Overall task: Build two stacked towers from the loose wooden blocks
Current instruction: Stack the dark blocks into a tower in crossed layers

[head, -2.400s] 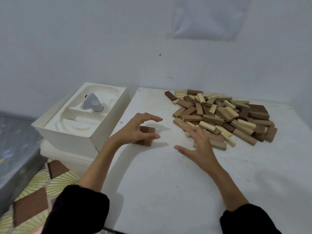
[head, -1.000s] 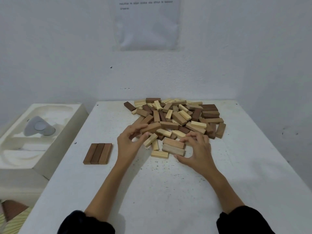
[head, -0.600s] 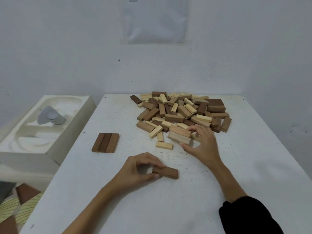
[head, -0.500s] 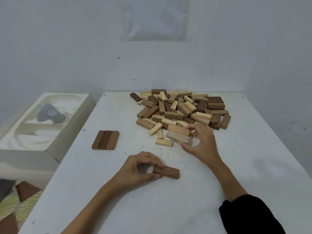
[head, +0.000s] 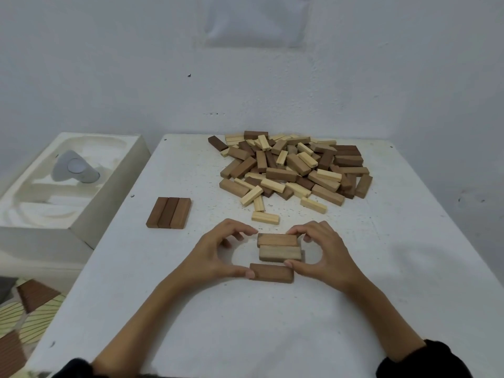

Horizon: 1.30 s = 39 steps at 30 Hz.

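New layer [head: 280, 253]: three blocks lying flat, long sides together, on the surface [head: 245, 323] right in front of me, between both hands. Not squared yet. The far block [head: 277, 239] touches its neighbour. The near dark block [head: 271, 272] sits shifted to my left with a thin gap showing.

Left grip [head: 215, 252] is curled round the layer's left side, thumb tip on the near dark block's left end, fingers at the far block's left corner. Right grip [head: 324, 252] does the same on the other side: thumb tip where the near dark block meets its neighbour, fingers over the far block's right end. Both grips narrow, cupping this layer, nothing lifted.

Finished base [head: 169, 216]: three dark blocks flush, off to my left on the surface, well apart from the new layer. Loose pile [head: 294, 167] is further back, with one pale block [head: 265, 216] strayed just beyond my fingers. A foam box [head: 114, 192] stands beside the surface on the left, with a grey thing [head: 75, 169] in it.

Step, my read: laying the base of tower two while tower one has only its base, so very early. The next move calls for squeezing thumbs and fingers together and nudging the near dark block right till the ends line up. Then let go without skewing the row and fetch more from the loose pile, probably for a crosswise layer.
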Available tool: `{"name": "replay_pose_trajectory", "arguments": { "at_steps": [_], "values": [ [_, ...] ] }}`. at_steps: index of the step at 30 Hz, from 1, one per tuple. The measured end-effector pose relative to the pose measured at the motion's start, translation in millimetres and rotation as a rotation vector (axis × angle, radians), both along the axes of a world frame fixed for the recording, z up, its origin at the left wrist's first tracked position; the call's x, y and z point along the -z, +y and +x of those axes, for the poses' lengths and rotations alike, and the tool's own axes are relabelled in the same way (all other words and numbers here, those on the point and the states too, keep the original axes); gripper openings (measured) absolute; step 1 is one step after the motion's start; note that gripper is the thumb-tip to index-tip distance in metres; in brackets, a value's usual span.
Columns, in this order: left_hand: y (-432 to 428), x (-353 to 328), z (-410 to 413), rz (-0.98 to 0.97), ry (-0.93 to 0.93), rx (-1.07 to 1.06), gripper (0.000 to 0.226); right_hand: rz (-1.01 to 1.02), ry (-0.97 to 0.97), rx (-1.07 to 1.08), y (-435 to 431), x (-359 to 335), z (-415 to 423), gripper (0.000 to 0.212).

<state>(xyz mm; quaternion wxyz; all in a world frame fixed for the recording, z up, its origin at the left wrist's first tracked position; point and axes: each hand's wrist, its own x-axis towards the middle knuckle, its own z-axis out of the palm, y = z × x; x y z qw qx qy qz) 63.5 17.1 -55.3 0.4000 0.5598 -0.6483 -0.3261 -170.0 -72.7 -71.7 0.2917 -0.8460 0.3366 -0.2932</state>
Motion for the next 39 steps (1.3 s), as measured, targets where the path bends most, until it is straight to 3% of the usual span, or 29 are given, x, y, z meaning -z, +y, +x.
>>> {"name": "replay_pose_trajectory", "arguments": {
  "at_steps": [5,9,12,14,16,19,22,28,32,39],
  "values": [
    [-2,1,0,0.039,-0.113,0.093,0.093,-0.008,0.068,0.001,-1,0,1,0.055],
    [-2,-1,0,0.09,-0.214,0.128,0.097,0.052,0.07,0.021,1,-5,0,0.06],
    [2,-3,2,0.101,-0.334,0.107,0.101,0.095,0.0,0.165,11,-9,-4,0.046],
    [7,-3,4,0.126,-0.504,0.072,0.112,0.086,-0.013,0.305,26,-6,-7,0.054],
    [14,-1,5,0.208,-0.605,0.052,0.115,0.102,0.118,0.38,45,-2,-9,0.076],
    [24,1,-4,0.261,-0.742,0.113,0.112,0.049,0.47,0.284,67,-1,-10,0.11],
    [26,7,-13,0.25,-0.85,0.141,0.111,0.094,0.61,0.218,72,-6,-9,0.114],
    [22,6,-26,0.22,-0.864,0.133,0.105,0.068,0.652,0.154,72,-2,-1,0.114],
    [22,12,-31,0.204,-0.862,0.102,0.103,-0.034,0.603,0.168,71,0,4,0.099],
    [8,1,-11,0.198,-0.655,0.137,0.114,0.106,0.419,0.071,38,-7,-12,0.098]
  ]
}}
